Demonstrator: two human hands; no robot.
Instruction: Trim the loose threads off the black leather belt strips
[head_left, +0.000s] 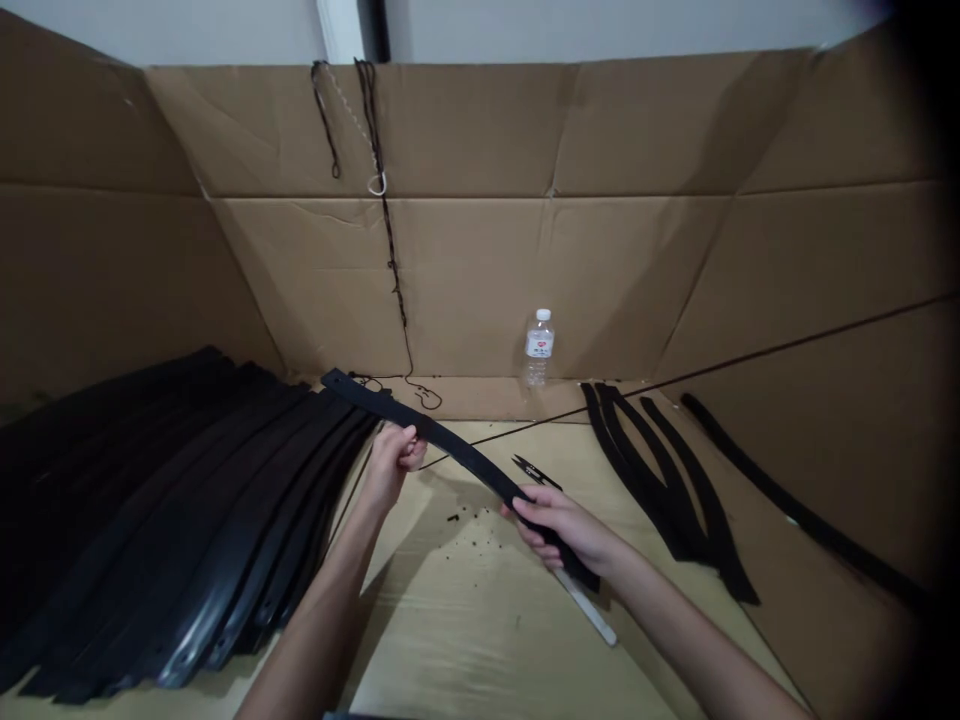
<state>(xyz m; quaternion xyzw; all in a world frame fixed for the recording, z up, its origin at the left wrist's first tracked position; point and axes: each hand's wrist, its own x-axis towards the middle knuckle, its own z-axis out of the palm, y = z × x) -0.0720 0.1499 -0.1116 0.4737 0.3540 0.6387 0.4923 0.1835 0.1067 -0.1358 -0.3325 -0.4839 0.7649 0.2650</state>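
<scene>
A long, curved black strip (465,455) is held at a slant above the table. My right hand (559,525) is closed around its lower right part, thumb on top. Against the strip's lower edge, left of its middle, my left hand (394,460) has its fingers curled together; what they pinch is hidden. A thin dark cord (525,428) runs from the right wall, passes behind the strip and shows again near my left hand. Thread snips (536,472) lie on the table just beyond my right hand. A white stick-like tool (589,608) lies partly under the strip.
Many overlapping black strips (165,500) cover the left side. Several more black strips (667,480) lie at the right. A water bottle (538,350) stands by the cardboard back wall (465,280), where knotted cords (386,220) hang. Small dark scraps (472,542) dot the table (435,640).
</scene>
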